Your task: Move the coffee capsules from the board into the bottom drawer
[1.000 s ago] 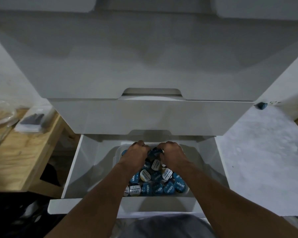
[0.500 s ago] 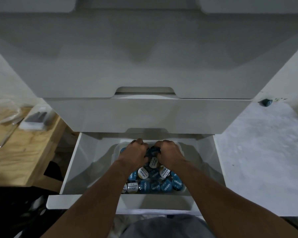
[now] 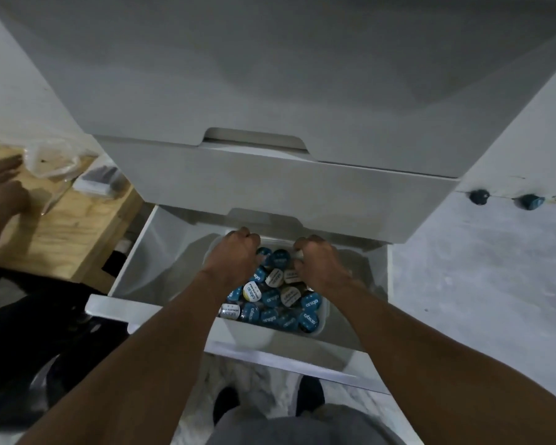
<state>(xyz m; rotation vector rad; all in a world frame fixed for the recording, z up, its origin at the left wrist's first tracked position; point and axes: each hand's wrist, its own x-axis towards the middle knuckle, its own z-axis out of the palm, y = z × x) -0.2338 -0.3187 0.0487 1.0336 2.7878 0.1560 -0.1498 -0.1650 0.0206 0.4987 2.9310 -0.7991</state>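
- Coffee capsules (image 3: 272, 300) may spill over the rim of the white bin (image 3: 247, 335) if dropped carelessly: the heap sits high.
- Left hand (image 3: 235, 256) and right hand (image 3: 318, 260) curl knuckles-up over it; what they hold, I cannot tell.
- Blue and white foil lids, jumbled, inside the open bottom drawer (image 3: 135, 261).

A bare workroom or storage corner: a tall white laminate drawer cabinet (image 3: 270, 91) rises above the left grip (image 3: 235, 258), a mottled grey concrete floor (image 3: 479, 284) spreads right of the right grip (image 3: 318, 261), and a raw plywood board (image 3: 71, 226) lies far left.
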